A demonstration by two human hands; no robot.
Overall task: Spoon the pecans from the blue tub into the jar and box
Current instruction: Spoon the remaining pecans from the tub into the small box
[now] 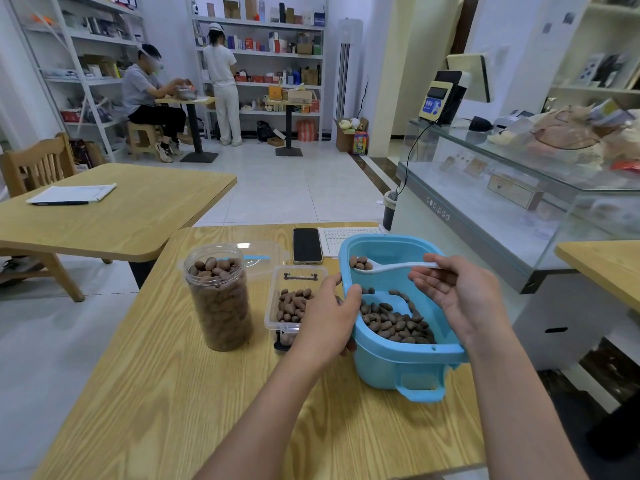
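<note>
Loaded spoon held over the blue tub; jar and box stand to its left.

The rectangular blue plastic tub (388, 362) sits tilted on the wooden table (173, 393), brown pecans (394, 323) pooled at its lower end. The left hand (329, 320) grips the tub's left rim, fingers curled over the edge. The right hand (457, 292) pinches the handle of a white plastic spoon (381, 266) carrying several pecans above the tub's far end. Left of the tub: a clear rectangular plastic box (294, 306), partly filled; further left, a clear round plastic jar (220, 299), nearly full. Beyond the tub lies a black phone (306, 245).
</note>
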